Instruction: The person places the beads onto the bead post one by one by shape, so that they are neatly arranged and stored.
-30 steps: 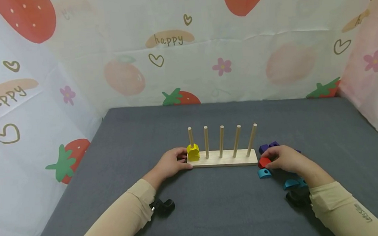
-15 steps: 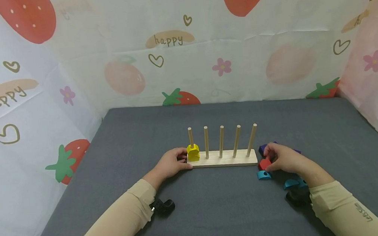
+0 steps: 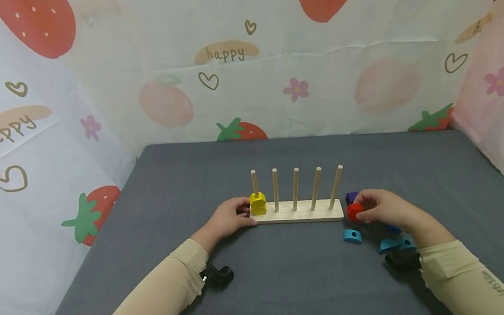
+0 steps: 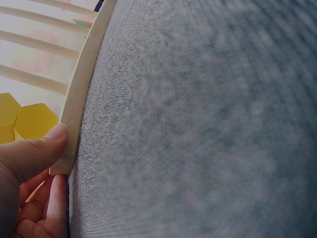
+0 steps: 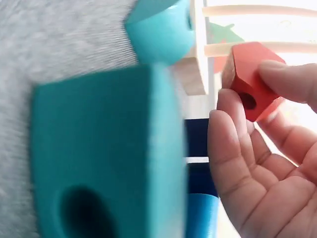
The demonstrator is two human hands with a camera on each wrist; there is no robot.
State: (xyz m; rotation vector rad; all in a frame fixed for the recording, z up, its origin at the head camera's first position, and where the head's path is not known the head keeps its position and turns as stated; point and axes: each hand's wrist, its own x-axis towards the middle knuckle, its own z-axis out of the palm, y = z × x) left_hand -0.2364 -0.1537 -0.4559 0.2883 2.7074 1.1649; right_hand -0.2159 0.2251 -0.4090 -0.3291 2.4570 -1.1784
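Note:
A pale wooden peg board (image 3: pixel 299 215) with several upright pegs stands mid-table. Two yellow blocks (image 3: pixel 258 204) are stacked on its leftmost peg. My left hand (image 3: pixel 227 218) grips the board's left end, and in the left wrist view the thumb (image 4: pixel 57 134) presses its edge. Beyond the board's right end, my right hand (image 3: pixel 387 209) pinches a red block (image 3: pixel 354 212) between thumb and fingers. In the right wrist view that red block (image 5: pixel 250 69) shows flat faces and a hole in one side. The other pegs carry nothing.
Near the right hand lie half-round teal blocks (image 3: pixel 352 236), a dark purple block (image 3: pixel 351 197) behind the red one, and a blue block (image 3: pixel 394 229) partly under the hand. A teal block (image 5: pixel 99 158) looms close to the right wrist camera. Printed cloth (image 3: pixel 228 94) hangs behind the grey table.
The red block has turned and shifted slightly back and right, now pinched in my right hand, apart from the teal block in front. A blue block has come into sight. My left hand stays put.

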